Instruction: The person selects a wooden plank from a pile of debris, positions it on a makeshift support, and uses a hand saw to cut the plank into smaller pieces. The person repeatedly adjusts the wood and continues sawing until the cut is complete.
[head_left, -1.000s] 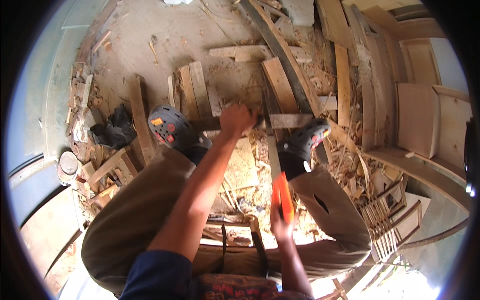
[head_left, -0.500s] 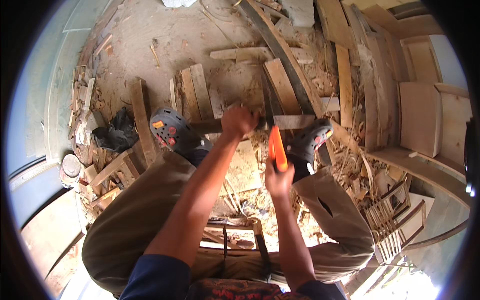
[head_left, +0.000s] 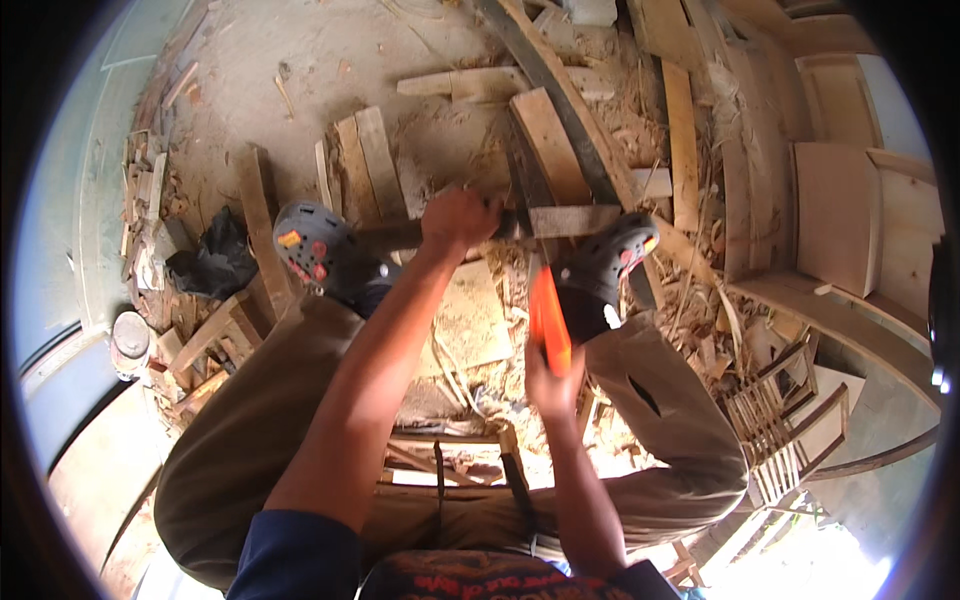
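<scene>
My right hand [head_left: 556, 382] is wrapped round the orange handle [head_left: 548, 318] of a handsaw, whose narrow blade runs away from me across a strip of wood [head_left: 575, 220]. This strip lies crosswise between my two dark clogs, its right end beside the right clog [head_left: 608, 258] and its left part by the left clog [head_left: 318, 250]. My left hand [head_left: 462, 218] is closed on the strip just left of the blade, fingers curled over it. How deep the blade sits in the wood I cannot tell.
Short boards [head_left: 365, 165] lie beyond my left hand, and a long curved beam [head_left: 570, 110] slants down toward the right clog. Wood scraps and shavings surround my feet. A black plastic bag [head_left: 215, 255] and a tin [head_left: 131, 338] are at left; a slatted wooden frame [head_left: 770, 420] is at right.
The saw has been drawn back toward me in my right hand. My left hand stays on the strip. The whole view has shifted slightly.
</scene>
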